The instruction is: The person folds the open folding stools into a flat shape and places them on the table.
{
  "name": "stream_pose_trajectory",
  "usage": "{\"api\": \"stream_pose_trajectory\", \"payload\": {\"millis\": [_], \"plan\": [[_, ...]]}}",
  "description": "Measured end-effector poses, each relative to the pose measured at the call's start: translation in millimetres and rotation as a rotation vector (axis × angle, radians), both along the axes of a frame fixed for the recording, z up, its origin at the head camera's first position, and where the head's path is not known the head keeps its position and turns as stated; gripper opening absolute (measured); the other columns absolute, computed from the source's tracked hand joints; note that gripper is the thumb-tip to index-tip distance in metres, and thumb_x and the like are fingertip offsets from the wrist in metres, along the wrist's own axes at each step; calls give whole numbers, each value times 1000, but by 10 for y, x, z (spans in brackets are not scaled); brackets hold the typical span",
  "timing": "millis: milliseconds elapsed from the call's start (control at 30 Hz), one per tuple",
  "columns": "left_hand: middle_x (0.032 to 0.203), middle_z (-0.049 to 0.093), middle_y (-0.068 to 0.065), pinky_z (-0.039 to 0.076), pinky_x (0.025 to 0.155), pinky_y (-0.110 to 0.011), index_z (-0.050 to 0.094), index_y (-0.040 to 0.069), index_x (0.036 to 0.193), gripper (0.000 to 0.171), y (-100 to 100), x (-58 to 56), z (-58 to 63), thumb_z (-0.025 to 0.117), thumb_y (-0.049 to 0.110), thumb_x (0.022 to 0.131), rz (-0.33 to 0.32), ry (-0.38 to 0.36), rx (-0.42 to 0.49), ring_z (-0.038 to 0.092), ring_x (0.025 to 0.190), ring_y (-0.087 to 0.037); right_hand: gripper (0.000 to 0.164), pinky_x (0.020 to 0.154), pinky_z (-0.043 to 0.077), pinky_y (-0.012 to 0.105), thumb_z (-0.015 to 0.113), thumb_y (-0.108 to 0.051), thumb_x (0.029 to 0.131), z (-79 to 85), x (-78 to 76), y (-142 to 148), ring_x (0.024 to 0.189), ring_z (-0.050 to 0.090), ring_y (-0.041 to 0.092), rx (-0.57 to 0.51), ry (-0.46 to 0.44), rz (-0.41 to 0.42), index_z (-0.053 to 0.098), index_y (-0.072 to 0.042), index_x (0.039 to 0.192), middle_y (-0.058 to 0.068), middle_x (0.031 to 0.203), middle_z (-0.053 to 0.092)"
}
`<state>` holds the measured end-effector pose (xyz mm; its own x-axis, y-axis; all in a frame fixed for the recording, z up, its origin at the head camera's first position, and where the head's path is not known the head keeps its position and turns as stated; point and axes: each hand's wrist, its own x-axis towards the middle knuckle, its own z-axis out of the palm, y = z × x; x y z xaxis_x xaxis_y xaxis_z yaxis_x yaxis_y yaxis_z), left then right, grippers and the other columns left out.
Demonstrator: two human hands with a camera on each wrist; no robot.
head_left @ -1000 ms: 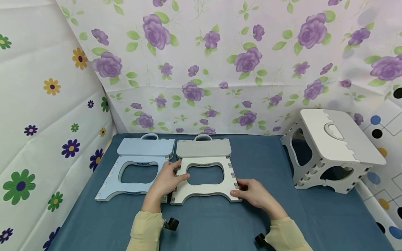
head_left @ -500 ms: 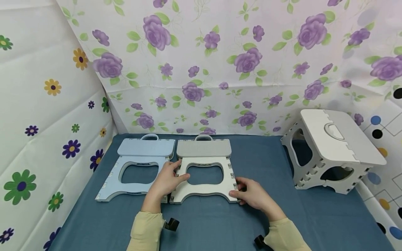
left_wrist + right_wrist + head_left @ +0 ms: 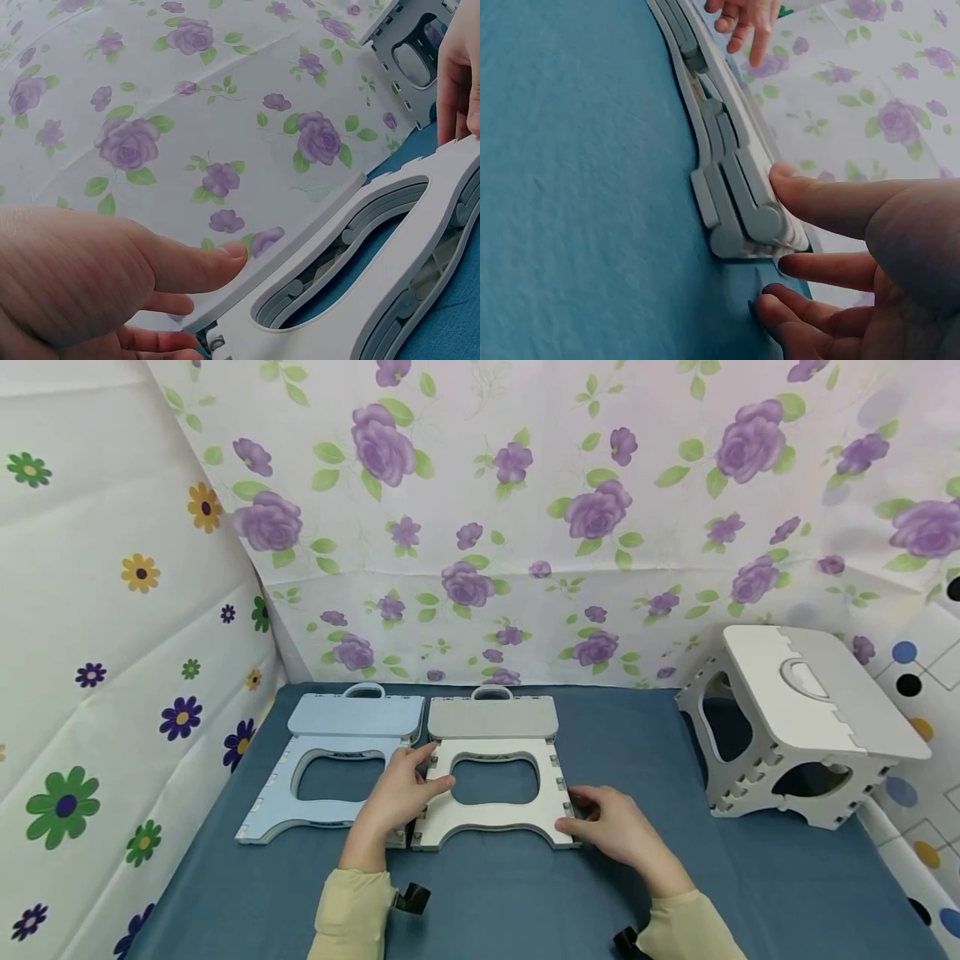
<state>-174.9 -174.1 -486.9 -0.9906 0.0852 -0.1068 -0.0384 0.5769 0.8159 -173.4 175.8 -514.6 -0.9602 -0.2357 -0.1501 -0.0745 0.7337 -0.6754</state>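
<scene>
A folded step stool (image 3: 487, 814), white with a grey top panel, lies flat on the cloth-covered table in the head view. To its left lies a light-blue folded stool (image 3: 322, 814) of the same shape. My left hand (image 3: 397, 797) reaches over the blue stool to the white stool's left side, thumb and fingers spread. My right hand (image 3: 618, 831) is at the white stool's front right corner. In the right wrist view its thumb (image 3: 817, 199) touches the upper edge, and the loosely bent fingers lie beside the hinged end. Their exact contact there is unclear.
An unfolded white and grey step stool (image 3: 810, 710) stands at the right on the blue tablecloth (image 3: 487, 902). A flowered curtain (image 3: 450, 527) hangs behind the table. A patterned sheet (image 3: 112, 693) hangs along the left side.
The white folded stool has shifted very slightly, its front end swinging a little left, with my right hand following. My left hand has stayed in place. The head view has moved slightly.
</scene>
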Motion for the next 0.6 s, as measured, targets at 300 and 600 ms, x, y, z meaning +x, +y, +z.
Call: {"api": "stream_pose_trajectory", "payload": {"millis": [300, 600], "plan": [[134, 52, -19, 43, 71, -40, 48, 9, 162, 67, 56, 16, -2, 76, 28, 104, 14, 69, 20, 51, 90, -23, 53, 89, 59, 45, 78, -35, 102, 72, 54, 490, 116, 68, 34, -80, 311, -170, 65, -7, 145, 17, 137, 67], [153, 49, -19, 50, 83, -48, 53, 11, 158, 59, 90, 16, 74, 73, 28, 105, 47, 170, 35, 60, 116, -33, 30, 79, 38, 17, 79, -10, 96, 150, 120, 1073, 97, 52, 5, -434, 841, -929, 62, 1, 117, -15, 109, 51]]}}
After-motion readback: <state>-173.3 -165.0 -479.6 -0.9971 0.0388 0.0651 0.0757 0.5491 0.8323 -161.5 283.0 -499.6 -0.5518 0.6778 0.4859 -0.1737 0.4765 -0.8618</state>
